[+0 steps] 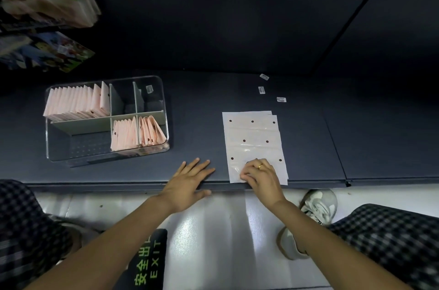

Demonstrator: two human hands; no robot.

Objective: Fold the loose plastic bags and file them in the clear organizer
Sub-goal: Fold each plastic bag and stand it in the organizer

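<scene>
1. On dark shelf (pixel 308 135): loose plastic bags (pixel 254 144) stacked flat, right of clear organizer (pixel 107 156).
2. Right hand (pixel 260 175) pinching stack's near edge.
3. Left hand (pixel 190 180) flat, released, beside stack.

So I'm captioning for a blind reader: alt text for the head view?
A right hand pinches the near edge of flat plastic bags on a dark shelf; the left hand rests flat beside a clear organizer holding folded bags.

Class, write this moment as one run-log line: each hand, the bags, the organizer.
left hand: flat on shelf edge, holding nothing | right hand: pinching near edge of flat bag stack | organizer: partly filled with folded bags
</scene>
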